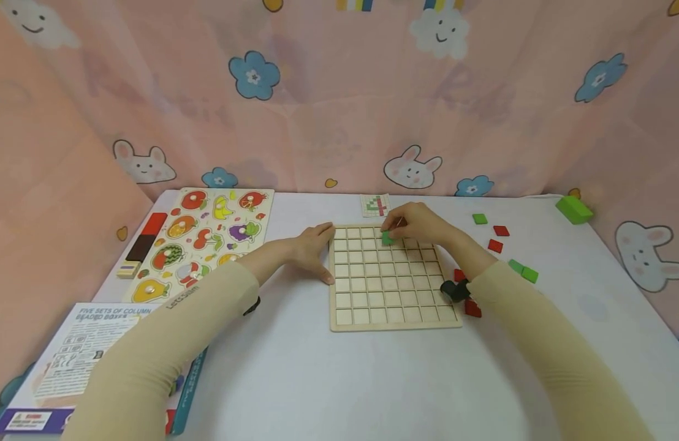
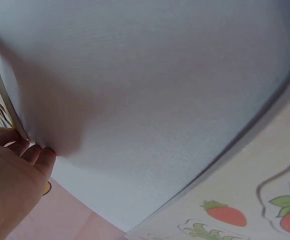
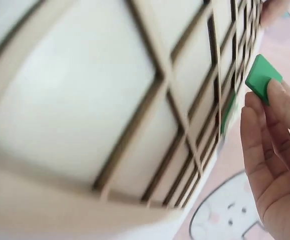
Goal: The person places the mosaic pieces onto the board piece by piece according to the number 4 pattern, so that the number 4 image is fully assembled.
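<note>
**Green tile over the grid**

White surface (image 1: pixel 317 367), pink curtain behind. Right hand (image 1: pixel 419 223) pinches a green tile (image 1: pixel 387 238) above the grid board (image 1: pixel 394 318), top row. Left hand (image 1: pixel 312 248), fingers flat, steadies its edge. A tilted tile could catch on the dividers.

The white surface (image 1: pixel 295 367) is carrying a wooden grid board (image 1: pixel 391 278), a fruit peg puzzle (image 1: pixel 207 239), a printed box (image 1: pixel 86 361), a pattern card (image 1: pixel 375 205), and scattered red tiles (image 1: pixel 496 239) and green tiles (image 1: pixel 524 271).
</note>
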A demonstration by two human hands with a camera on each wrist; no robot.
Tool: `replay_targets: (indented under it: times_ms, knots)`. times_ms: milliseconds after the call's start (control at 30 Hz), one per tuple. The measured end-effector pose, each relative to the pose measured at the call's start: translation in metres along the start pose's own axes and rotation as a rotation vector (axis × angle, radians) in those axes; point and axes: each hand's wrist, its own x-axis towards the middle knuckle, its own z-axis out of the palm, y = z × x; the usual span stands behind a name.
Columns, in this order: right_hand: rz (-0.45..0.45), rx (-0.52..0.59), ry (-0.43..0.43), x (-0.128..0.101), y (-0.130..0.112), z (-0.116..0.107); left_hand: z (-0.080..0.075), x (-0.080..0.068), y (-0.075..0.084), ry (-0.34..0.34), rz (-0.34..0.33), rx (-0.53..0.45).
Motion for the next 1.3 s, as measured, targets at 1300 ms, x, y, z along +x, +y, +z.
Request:
replay_targets:
  times_ms: [1300]
  knots:
    - [0.502, -0.088, 0.331, -0.086, 0.114, -0.078, 0.001, 0.001, -0.001, -0.012, 0.007, 0.003]
